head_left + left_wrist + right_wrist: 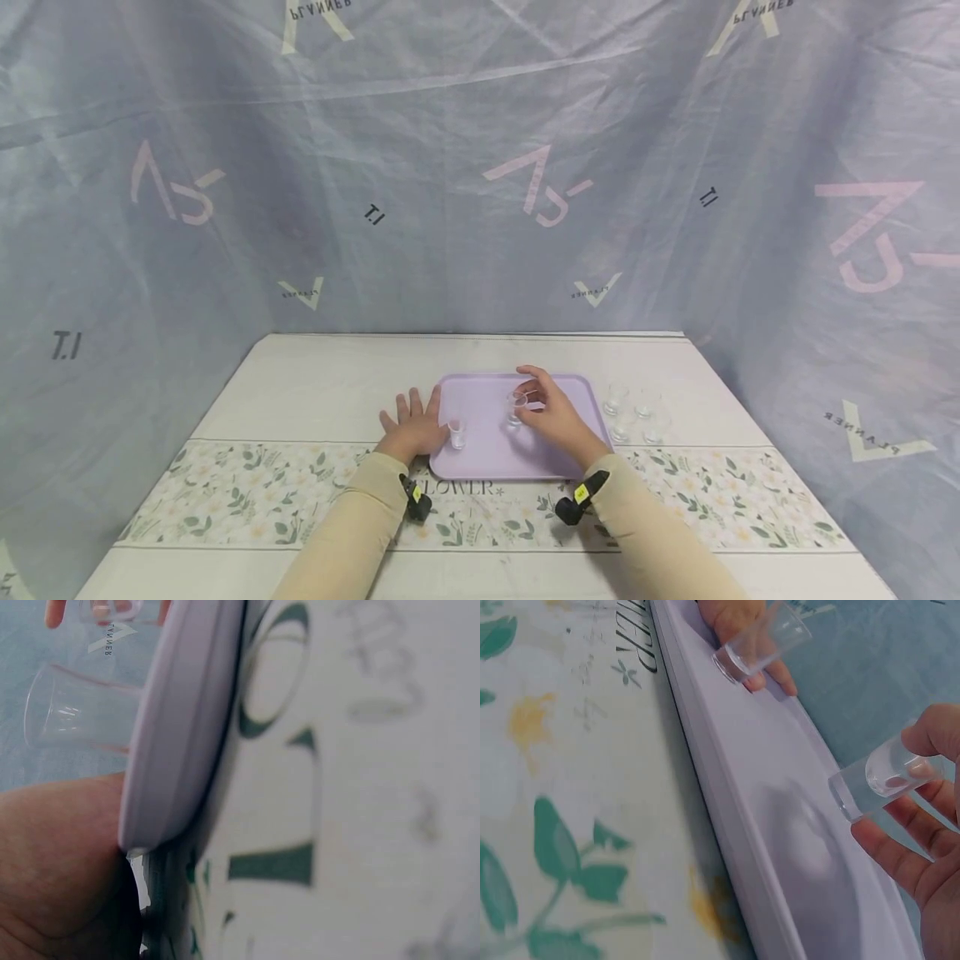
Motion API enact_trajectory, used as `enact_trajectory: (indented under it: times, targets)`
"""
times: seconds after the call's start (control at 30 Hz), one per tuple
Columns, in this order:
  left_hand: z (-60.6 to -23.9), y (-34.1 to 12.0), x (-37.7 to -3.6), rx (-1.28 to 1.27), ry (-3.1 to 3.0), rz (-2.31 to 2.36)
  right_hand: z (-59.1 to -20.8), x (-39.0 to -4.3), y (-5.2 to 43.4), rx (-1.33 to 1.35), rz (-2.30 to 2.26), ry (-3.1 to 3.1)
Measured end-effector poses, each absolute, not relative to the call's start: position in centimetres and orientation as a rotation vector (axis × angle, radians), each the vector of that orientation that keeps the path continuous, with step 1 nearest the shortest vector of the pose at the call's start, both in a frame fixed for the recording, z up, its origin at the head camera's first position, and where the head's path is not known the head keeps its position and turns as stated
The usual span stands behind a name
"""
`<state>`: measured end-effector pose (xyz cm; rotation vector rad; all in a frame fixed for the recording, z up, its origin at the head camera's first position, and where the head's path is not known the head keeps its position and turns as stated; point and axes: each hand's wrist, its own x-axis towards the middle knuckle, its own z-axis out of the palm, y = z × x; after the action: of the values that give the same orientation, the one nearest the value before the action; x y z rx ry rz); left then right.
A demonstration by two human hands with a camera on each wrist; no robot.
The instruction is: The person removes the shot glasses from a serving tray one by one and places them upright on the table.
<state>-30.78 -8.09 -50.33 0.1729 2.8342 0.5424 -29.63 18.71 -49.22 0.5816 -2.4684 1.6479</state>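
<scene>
My right hand (557, 418) pinches a small clear shot glass (859, 787) between thumb and fingers, holding it over the lilac tray (487, 460). In the right wrist view that glass is tilted in the picture, its base clear of the fingers. A second clear shot glass (457, 435) stands upright on the tray's left part, close to my left hand (417, 433). The left hand lies with fingers spread at the tray's left edge, holding nothing. Its wrist view shows the heel of the hand beside the tray's rim (161, 780), and the standing glass behind the rim.
Several more clear shot glasses (619, 434) stand in a group on the table just right of the tray. A white cloth with a floral band (300, 475) covers the table. Grey-blue curtains (450, 250) hang behind and at both sides.
</scene>
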Motion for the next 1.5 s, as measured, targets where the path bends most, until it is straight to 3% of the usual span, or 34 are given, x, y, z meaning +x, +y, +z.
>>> enact_trajectory:
  times: [0.43, 0.87, 1.5]
  targets:
    - [-49.7, -8.2, -30.4, 0.204, 2.842, 0.519, -45.1, -25.4, 21.6, 0.636, 1.580, -2.477]
    - [-49.8, -8.2, -30.5, 0.202, 2.839, 0.509, -48.2, -25.2, 26.1, 0.572, 1.506, -2.508]
    - [-49.9, -8.2, -30.5, 0.200, 2.842, 0.501, -47.9, -22.5, 29.9, 0.576, 1.404, -2.522]
